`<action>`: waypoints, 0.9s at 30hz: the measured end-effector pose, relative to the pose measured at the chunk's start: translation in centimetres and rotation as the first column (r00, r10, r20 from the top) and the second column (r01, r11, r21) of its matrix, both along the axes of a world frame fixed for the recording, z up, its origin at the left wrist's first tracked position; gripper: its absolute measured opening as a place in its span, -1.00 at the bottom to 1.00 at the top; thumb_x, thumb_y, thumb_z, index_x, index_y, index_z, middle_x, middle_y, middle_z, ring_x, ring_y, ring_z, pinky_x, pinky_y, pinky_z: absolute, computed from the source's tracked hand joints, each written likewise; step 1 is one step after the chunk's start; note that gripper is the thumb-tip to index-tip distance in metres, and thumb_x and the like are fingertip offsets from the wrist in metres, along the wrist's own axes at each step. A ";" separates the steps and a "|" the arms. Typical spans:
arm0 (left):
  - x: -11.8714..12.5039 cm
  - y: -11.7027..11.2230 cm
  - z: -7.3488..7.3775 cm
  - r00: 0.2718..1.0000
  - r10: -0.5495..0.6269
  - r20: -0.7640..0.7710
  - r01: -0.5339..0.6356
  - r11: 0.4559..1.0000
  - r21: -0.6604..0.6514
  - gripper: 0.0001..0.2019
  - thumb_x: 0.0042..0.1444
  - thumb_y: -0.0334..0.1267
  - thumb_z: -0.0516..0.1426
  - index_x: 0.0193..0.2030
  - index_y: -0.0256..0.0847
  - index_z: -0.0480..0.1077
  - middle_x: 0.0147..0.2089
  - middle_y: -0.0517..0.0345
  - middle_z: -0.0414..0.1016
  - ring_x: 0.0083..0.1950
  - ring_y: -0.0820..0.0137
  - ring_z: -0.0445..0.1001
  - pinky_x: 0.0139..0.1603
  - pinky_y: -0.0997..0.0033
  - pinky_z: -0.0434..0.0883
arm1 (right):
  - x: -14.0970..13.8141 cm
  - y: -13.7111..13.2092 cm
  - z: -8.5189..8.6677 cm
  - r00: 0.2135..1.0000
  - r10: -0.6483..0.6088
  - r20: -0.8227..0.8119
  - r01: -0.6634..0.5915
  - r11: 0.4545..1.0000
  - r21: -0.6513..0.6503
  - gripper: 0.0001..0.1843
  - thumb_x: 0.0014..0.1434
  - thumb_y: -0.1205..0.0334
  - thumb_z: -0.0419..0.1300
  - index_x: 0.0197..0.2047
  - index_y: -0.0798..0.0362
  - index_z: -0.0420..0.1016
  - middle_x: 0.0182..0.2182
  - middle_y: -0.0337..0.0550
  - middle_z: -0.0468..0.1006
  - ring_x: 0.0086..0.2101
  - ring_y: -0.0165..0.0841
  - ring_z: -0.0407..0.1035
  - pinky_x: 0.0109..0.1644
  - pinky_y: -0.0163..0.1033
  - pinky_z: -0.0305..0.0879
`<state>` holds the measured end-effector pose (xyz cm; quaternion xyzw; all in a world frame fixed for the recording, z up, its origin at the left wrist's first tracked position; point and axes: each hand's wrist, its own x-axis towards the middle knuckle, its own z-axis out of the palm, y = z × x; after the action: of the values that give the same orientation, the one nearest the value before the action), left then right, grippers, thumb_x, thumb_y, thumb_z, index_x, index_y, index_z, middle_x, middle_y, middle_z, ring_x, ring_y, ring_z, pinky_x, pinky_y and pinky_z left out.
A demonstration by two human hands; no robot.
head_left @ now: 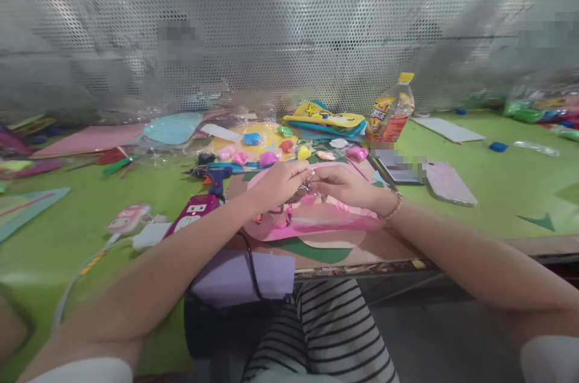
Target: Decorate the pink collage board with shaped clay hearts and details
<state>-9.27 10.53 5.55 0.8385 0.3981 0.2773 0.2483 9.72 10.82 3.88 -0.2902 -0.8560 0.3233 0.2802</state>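
My left hand (283, 183) and my right hand (341, 187) meet over a pink foam sheet (271, 232), fingertips pinched together. Between them shows a small white lump (312, 173), too small to name surely. Just beneath the fingers is something clear and crinkled, like plastic wrap (304, 190), partly hidden by the hands. The pink sheet carries pink shapes and lies over beige and green sheets (323, 252). Beyond the hands lie several small coloured lumps in clear wrap, among them a purple one (269, 158), a yellow one (303, 152) and a white one (338, 143).
A blue glue gun (219, 180) and a purple power strip (196, 207) with a plugged-in white charger (151, 236) are at left. A drink bottle (393, 108), a phone (400, 166) and a pale pink case (450, 182) stand or lie right. A perforated metal panel (280, 27) closes the back.
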 end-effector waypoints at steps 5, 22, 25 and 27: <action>0.0 0.2 -0.2 0.999 0.035 0.020 -0.036 0.999 0.021 -0.75 0.30 -0.13 0.07 -0.26 -0.30 0.38 -0.37 0.22 0.39 -0.42 0.50 0.39 -0.39 0.44 0.40 | 0.2 0.1 0.3 1.000 -0.016 0.015 0.016 1.000 0.003 -0.75 0.26 0.17 0.01 -0.43 0.06 0.29 -0.48 -0.24 0.38 -0.47 -0.47 0.31 -0.38 -0.33 0.29; 0.7 0.5 -0.5 0.995 0.043 -0.087 -0.040 0.998 0.037 -0.76 0.30 -0.12 0.07 -0.14 -0.30 0.38 -0.26 0.15 0.44 -0.35 0.47 0.44 -0.34 0.40 0.45 | 0.4 0.1 0.7 0.998 -0.055 0.031 0.053 0.997 0.058 -0.68 0.24 0.13 0.01 -0.53 0.03 0.22 -0.59 -0.30 0.27 -0.54 -0.46 0.15 -0.45 -0.31 0.07; 1.5 1.1 0.0 0.984 0.032 -0.177 -0.027 0.999 0.034 -0.75 0.29 -0.13 0.08 -0.09 -0.29 0.38 -0.19 0.11 0.46 -0.27 0.42 0.47 -0.26 0.33 0.47 | 0.6 0.2 0.7 0.997 -0.076 -0.005 0.077 0.997 0.028 -0.71 0.23 0.13 0.02 -0.50 0.04 0.25 -0.59 -0.30 0.28 -0.55 -0.45 0.17 -0.45 -0.31 0.08; 1.1 2.6 1.2 0.969 0.037 -0.244 -0.030 0.999 0.035 -0.75 0.28 -0.13 0.09 -0.06 -0.28 0.39 -0.12 0.08 0.46 -0.21 0.39 0.48 -0.20 0.29 0.48 | 1.0 0.4 0.9 0.995 -0.090 -0.036 0.090 0.996 0.000 -0.70 0.24 0.12 0.03 -0.50 0.04 0.26 -0.60 -0.30 0.28 -0.54 -0.45 0.18 -0.44 -0.31 0.10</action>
<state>-8.21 13.15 6.77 0.8632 0.4354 0.1819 0.1796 10.72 11.26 4.78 -0.3222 -0.8372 0.3148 0.3100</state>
